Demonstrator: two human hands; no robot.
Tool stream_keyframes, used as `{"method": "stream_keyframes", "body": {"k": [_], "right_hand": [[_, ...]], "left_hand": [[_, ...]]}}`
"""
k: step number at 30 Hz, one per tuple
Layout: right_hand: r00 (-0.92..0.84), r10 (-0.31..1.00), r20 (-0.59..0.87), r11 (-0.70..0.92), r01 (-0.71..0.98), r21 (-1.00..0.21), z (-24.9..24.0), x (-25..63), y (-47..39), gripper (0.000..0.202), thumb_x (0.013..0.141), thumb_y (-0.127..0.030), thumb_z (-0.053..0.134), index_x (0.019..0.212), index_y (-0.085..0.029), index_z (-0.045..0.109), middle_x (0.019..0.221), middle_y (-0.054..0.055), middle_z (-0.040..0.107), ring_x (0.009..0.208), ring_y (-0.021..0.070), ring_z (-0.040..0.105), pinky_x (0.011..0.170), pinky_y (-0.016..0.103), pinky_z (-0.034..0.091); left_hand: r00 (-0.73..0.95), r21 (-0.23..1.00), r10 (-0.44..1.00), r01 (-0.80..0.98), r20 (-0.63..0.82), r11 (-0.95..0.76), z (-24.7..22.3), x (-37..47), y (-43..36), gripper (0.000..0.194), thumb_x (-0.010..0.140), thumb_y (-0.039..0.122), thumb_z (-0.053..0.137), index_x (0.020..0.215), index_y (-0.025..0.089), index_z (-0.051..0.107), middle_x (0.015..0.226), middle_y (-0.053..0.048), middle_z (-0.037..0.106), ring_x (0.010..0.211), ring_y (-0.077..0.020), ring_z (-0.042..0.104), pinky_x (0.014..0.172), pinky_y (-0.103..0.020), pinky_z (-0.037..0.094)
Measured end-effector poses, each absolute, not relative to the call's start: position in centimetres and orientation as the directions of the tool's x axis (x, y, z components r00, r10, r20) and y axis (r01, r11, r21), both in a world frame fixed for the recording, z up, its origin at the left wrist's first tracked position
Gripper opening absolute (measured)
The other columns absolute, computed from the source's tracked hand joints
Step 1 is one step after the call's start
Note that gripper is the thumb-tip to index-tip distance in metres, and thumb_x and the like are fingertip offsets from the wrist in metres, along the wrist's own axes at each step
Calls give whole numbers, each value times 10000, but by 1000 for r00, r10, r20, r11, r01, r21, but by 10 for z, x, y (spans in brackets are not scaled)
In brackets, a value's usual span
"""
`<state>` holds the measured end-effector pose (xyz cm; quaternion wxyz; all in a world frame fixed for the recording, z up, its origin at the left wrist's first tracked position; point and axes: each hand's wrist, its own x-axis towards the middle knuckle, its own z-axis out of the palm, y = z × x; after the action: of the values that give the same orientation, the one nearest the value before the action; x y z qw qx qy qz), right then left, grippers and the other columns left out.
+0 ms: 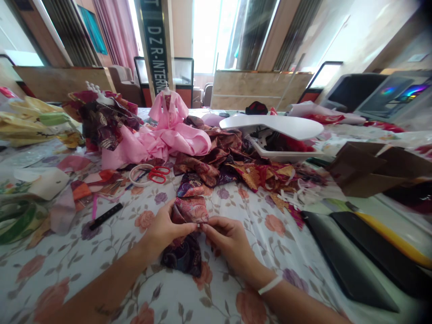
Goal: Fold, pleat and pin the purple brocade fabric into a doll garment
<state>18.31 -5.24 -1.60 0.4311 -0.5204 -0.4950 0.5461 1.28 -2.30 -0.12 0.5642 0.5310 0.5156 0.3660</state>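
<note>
Pinching the patterned brocade (191,209) at its right edge, you have both hands closed on it: left hand (165,227) with thumb on top and fingers behind the cloth, right hand (229,238) with thumb and index tip to tip with the left thumb. A tiny pale bit shows between the tips; too small to identify.

Progress, my read: the brocade is folded and bunched into a narrow strip, edge in your grip. Whether that edge is fastened, can't tell. The pink gown (168,108) is already dressed on a small form at the back, so that one looks assembled. Your piece looks loose, unfinished. Red-handled scissors (158,174) lie out of hand, beside the white ring (139,175).

Location: brocade sits in front of you, mid-surface (128,274), its dark paisley lower end hanging below your fingers, upper end running toward the coppery satin heap (202,168). Joined or just touching, can't tell.

Materials: brocade has a woven sheen, rust and navy, soft creases. Satin is crumpled, slippery-looking. Gown skirt is glossy, puffed in big folds. Gold-and-red scraps (251,176) are jagged, frayed-looking. Black strip (106,217) on your left is straight, flat, stiff-looking. Floral cover underneath is smooth, lightly rippled.
</note>
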Motion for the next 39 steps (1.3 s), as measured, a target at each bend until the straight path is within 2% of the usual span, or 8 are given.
{"method": "stream_keyframes", "body": {"k": [6, 15, 20, 22, 28, 34, 39], "right_hand": [[-84, 988, -131, -127, 58, -990, -15, 183, -52, 293, 730, -442, 666, 723, -150, 655, 472, -38, 506, 383, 64, 395, 350, 182, 335], [-93, 992, -84, -79, 55, -995, -14, 183, -52, 240, 741, -385, 655, 686, -152, 640, 484, -36, 505, 401, 70, 402, 366, 188, 332], [-92, 994, -53, -47, 62, -997, -15, 182, -53, 213, 744, -355, 655, 684, -151, 644, 488, -38, 505, 399, 65, 396, 363, 183, 318], [-94, 994, -55, -50, 55, -997, -14, 182, -52, 215, 743, -356, 657, 684, -149, 648, 482, -41, 498, 398, 64, 396, 364, 181, 317], [-99, 990, -98, -95, 40, -995, -14, 181, -52, 241, 733, -388, 673, 710, -149, 666, 479, -38, 511, 401, 63, 411, 364, 174, 330], [-107, 983, -153, -150, 34, -988, -18, 183, -51, 278, 720, -423, 682, 748, -147, 675, 463, -39, 525, 369, 53, 394, 347, 168, 328], [-111, 981, -161, -161, 10, -987, -18, 183, -50, 290, 708, -433, 690, 746, -146, 677, 458, -40, 522, 367, 49, 390, 346, 162, 321]], "left_hand": [[190, 968, 961, 186, -202, 167, -2, 12, -22, 473, 578, 372, 811, 907, 177, 533, 575, 70, 539, 429, -66, 470, 406, -171, 370], [163, 951, 955, 230, -247, 206, 5, 13, -24, 433, 579, 341, 802, 875, 194, 522, 540, 82, 519, 412, -78, 473, 360, -163, 351], [112, 956, 982, 268, -150, 116, 3, 14, -23, 449, 548, 267, 811, 918, 179, 571, 706, 24, 638, 596, -119, 578, 527, -199, 458], [115, 960, 985, 262, -128, 94, 3, 15, -23, 445, 551, 238, 802, 933, 181, 581, 740, 18, 656, 633, -124, 585, 558, -200, 460], [128, 974, 983, 199, -136, 109, 4, 15, -24, 369, 562, 174, 768, 872, 177, 566, 677, 40, 627, 570, -96, 549, 516, -183, 434], [167, 966, 958, 152, -232, 208, 2, 14, -24, 373, 591, 246, 760, 878, 176, 533, 567, 75, 537, 434, -70, 458, 396, -173, 362], [168, 980, 971, 126, -171, 151, 4, 14, -24, 375, 570, 208, 761, 882, 164, 557, 642, 46, 596, 511, -71, 502, 459, -163, 397]]}}
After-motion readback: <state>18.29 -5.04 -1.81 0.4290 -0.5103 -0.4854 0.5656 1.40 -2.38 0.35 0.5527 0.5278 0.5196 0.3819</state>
